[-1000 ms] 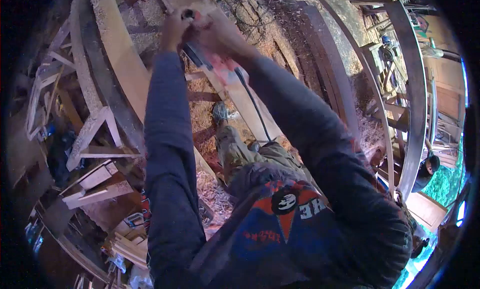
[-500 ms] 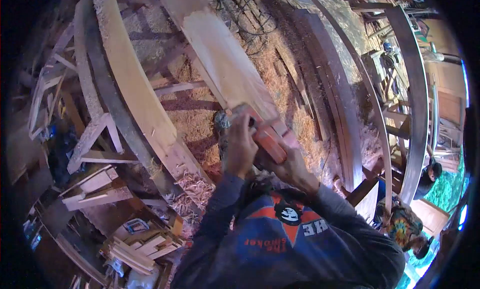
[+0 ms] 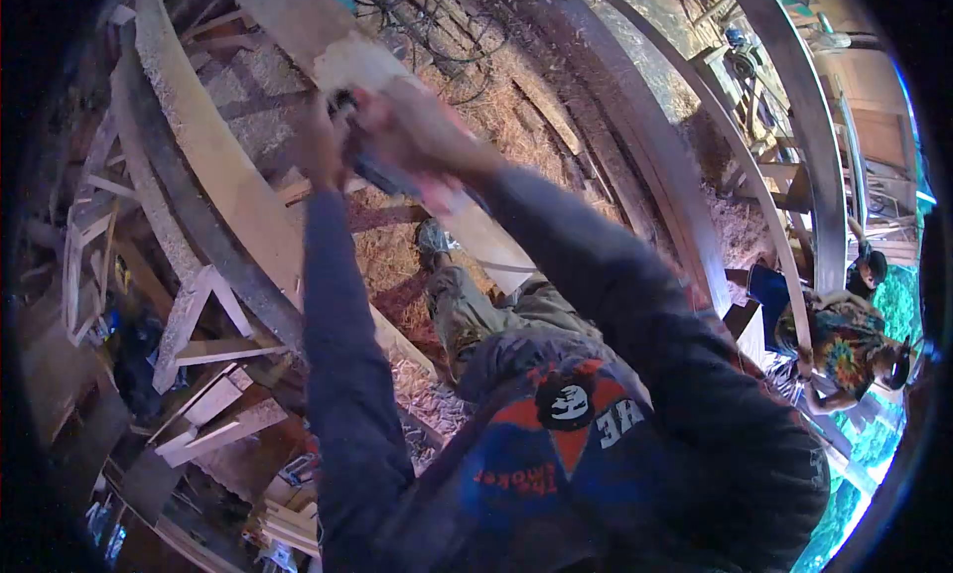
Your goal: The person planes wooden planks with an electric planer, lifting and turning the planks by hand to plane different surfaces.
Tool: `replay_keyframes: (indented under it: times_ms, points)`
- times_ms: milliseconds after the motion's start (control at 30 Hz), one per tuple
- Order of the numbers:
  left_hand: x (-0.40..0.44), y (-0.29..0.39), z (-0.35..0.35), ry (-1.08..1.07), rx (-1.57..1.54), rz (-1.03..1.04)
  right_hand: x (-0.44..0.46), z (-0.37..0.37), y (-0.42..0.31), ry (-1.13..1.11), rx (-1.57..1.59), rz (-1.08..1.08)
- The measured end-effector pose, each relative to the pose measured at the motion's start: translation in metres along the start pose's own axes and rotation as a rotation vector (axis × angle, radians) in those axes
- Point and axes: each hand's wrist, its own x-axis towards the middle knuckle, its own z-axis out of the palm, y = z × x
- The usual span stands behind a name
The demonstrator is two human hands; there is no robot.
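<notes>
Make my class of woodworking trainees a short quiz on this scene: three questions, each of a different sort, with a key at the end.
1. True or false: the bare left hand and the bare right hand are both on the red-and-dark handheld tool.

2. Fill in the blank: the long, pale, straight board running beneath the tool is made of ____.

3. Choose one: where in the picture is the other person in a multicoloured, tie-dye-patterned shirt?
A) Far left
B) Top centre
C) Far right

Key: 1. True. 2. Wood. 3. C.
</notes>
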Motion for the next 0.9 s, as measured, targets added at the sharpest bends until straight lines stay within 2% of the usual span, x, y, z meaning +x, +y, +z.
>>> replay_keyframes:
  times_ms: [33, 67, 100, 167, 200, 233, 300, 400, 433, 500, 533, 600, 633, 667, 733, 767, 800, 833, 867, 900]
  points:
    - [-0.040, 0.032, 0.008, 0.047, 0.013, -0.039, -0.039, -0.009, -0.003, 0.017, 0.021, -0.032]
    - [-0.080, 0.060, 0.016, -0.003, -0.057, -0.099, -0.080, -0.021, -0.007, 0.010, 0.103, 0.022]
    - [-0.124, 0.091, 0.029, 0.064, -0.060, -0.081, -0.127, -0.034, -0.015, -0.018, 0.254, 0.176]
    - [-0.184, 0.157, 0.028, -0.136, -0.326, -0.247, -0.211, -0.058, -0.034, -0.041, 0.660, 0.665]
    - [-0.227, 0.151, 0.056, -0.049, -0.298, -0.118, -0.237, -0.068, -0.047, -0.027, 0.826, 0.826]
    - [-0.255, 0.170, 0.059, -0.065, -0.225, -0.095, -0.254, -0.080, -0.064, 0.004, 0.978, 0.984]
    - [-0.269, 0.181, 0.061, -0.086, -0.150, -0.073, -0.260, -0.093, -0.084, 0.089, 1.176, 1.117]
    - [-0.249, 0.168, 0.059, -0.034, -0.142, 0.006, -0.255, -0.078, -0.073, 0.192, 1.148, 1.029]
    - [-0.229, 0.152, 0.060, -0.025, -0.205, 0.004, -0.235, -0.069, -0.065, 0.138, 1.061, 0.887]
    - [-0.176, 0.124, 0.052, -0.013, -0.289, -0.016, -0.186, -0.062, -0.054, -0.003, 0.800, 0.758]
    - [-0.144, 0.115, 0.041, -0.011, -0.310, -0.033, -0.155, -0.054, -0.045, 0.014, 0.658, 0.663]
    - [-0.079, 0.074, 0.032, -0.075, -0.169, -0.164, -0.086, -0.037, -0.026, -0.007, 0.277, 0.444]
    - [-0.040, 0.047, 0.028, 0.045, -0.120, 0.013, -0.046, -0.027, -0.018, -0.027, 0.016, 0.312]
    - [-0.001, 0.015, 0.023, 0.022, -0.041, 0.005, -0.007, -0.016, -0.009, -0.012, -0.229, 0.189]
    - [0.051, 0.028, -0.012, -0.070, -0.153, -0.139, 0.054, 0.010, 0.020, 0.100, 0.052, 0.257]
    - [0.082, -0.010, -0.009, -0.041, -0.141, -0.040, 0.085, 0.018, 0.021, 0.029, -0.099, 0.206]
    - [0.091, -0.036, 0.000, -0.048, -0.139, -0.037, 0.098, 0.020, 0.016, -0.043, -0.245, 0.157]
    - [0.095, -0.059, 0.011, -0.073, -0.160, -0.041, 0.086, 0.020, 0.017, -0.038, -0.240, 0.163]
    - [0.097, -0.065, 0.014, -0.092, -0.184, -0.040, 0.070, 0.016, 0.018, -0.041, -0.232, 0.104]
    - [0.070, -0.031, 0.011, -0.079, -0.046, -0.033, 0.055, 0.003, 0.018, -0.042, -0.231, 0.037]
